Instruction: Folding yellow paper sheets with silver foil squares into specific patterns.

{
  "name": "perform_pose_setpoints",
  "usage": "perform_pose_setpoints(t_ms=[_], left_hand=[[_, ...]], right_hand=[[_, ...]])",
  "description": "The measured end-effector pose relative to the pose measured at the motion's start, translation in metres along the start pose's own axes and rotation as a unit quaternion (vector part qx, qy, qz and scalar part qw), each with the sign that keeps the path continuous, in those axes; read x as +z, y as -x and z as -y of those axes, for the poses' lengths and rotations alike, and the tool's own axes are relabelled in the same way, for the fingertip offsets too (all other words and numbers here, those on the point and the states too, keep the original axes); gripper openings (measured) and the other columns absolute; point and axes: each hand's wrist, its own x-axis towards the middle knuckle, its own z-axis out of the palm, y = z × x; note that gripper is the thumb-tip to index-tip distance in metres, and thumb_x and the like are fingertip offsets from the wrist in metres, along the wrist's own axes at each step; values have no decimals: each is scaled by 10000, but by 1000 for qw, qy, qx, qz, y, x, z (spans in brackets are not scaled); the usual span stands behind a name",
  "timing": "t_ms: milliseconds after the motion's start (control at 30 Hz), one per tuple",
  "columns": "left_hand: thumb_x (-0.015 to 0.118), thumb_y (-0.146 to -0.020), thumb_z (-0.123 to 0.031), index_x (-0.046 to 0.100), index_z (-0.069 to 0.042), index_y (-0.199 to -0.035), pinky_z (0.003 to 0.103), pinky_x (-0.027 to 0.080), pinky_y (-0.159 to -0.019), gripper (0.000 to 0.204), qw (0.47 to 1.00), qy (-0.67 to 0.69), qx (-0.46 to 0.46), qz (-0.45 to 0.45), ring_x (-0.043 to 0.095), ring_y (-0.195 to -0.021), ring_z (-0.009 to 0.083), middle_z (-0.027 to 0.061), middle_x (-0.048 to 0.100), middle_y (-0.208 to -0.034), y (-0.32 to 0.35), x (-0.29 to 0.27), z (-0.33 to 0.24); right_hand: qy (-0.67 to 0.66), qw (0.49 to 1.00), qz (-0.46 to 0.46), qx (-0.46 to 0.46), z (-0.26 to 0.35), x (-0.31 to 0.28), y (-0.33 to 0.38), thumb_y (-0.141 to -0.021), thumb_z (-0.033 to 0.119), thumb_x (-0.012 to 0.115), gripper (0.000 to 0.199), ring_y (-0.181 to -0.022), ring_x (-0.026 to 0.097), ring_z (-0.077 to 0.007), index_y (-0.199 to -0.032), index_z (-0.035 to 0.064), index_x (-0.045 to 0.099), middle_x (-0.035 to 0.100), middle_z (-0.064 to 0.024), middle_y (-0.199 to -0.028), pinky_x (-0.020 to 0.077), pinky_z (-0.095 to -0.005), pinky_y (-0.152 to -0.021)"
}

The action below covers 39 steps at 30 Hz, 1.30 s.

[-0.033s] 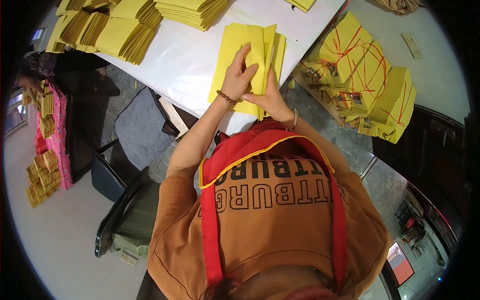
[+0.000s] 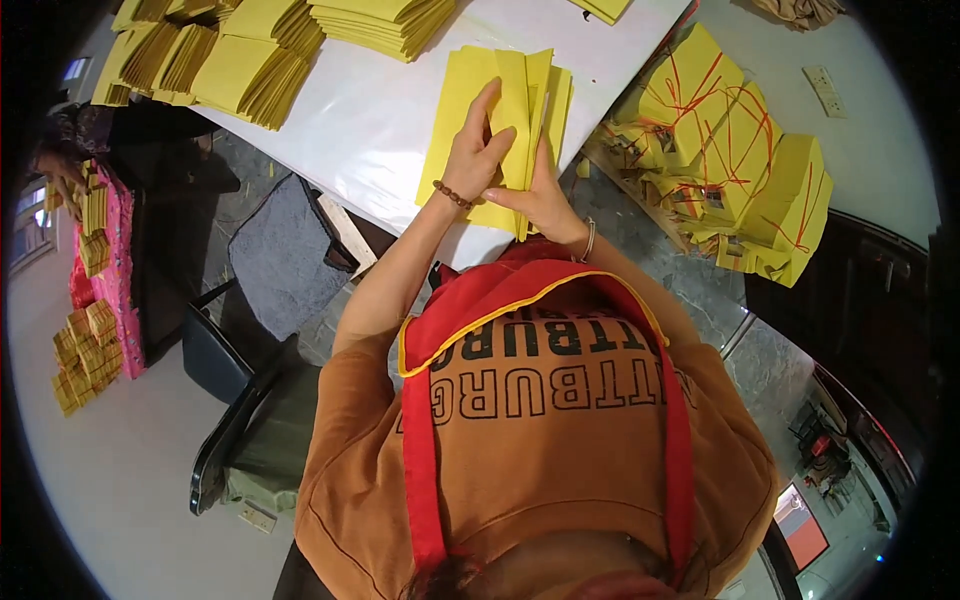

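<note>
Under my fingers (image 2: 492, 105) lies a yellow paper stack (image 2: 470, 120), matt and smooth, its sheets creased into sharp folds. The bench (image 2: 370, 120) carries a white covering, glossy like plastic sheet, catching soft glare. My left wrist bears a bracelet (image 2: 453, 194) of brown, polished-looking beads. Bundles of yellow paper (image 2: 745, 150) at right are tied with thin red string. My top (image 2: 540, 440) is orange matt cloth; the red apron straps (image 2: 420, 450) look like smoother fabric. The grey cushion (image 2: 285, 255) appears coarse, woven cloth.
</note>
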Motion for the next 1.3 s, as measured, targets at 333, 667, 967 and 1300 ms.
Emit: perform_pose_setpoints(t_ms=[333, 667, 967, 1300], left_hand=[[688, -755, -272, 583, -34, -1127, 248, 410, -623, 454, 979, -160, 28, 124, 486, -684, 126, 74, 550, -851, -7, -10, 6], [687, -769, -231, 573, -22, -1135, 222, 391, -579, 437, 986, -116, 37, 116, 465, -653, 87, 50, 543, -818, -5, -12, 7], [595, -805, -119, 544, 4, -1135, 221, 405, -628, 357, 991, -78, -59, 86, 488, -701, 95, 61, 562, -872, -3, -16, 20], [643, -784, -186, 563, -25, -1138, 280, 433, -756, 397, 982, -153, -12, 109, 548, -856, 183, 121, 581, -925, -7, -8, -4]], right_hand=[[144, 989, 7, -13, -5, -6, 0, -690, 164, 732, 1042, -1274, 243, -250, -1375, -11, -34, 200, -180, -1360, 264, -347, -1034], [133, 989, -34, -55, 0, 0, 2, -678, 99, 718, 874, -1212, 315, -215, -1338, 18, 151, 324, -128, -1259, 291, -338, -1004], [-34, 999, 5, 9, 5, -1, 5, -716, 110, 694, 892, -1204, 318, -185, -1372, 70, 92, 291, -84, -1281, 312, -311, -988], [24, 999, 23, -10, 7, 0, 5, -737, 170, 698, 923, -1229, 263, -198, -1372, 44, 40, 253, -100, -1300, 282, -318, -1004]])
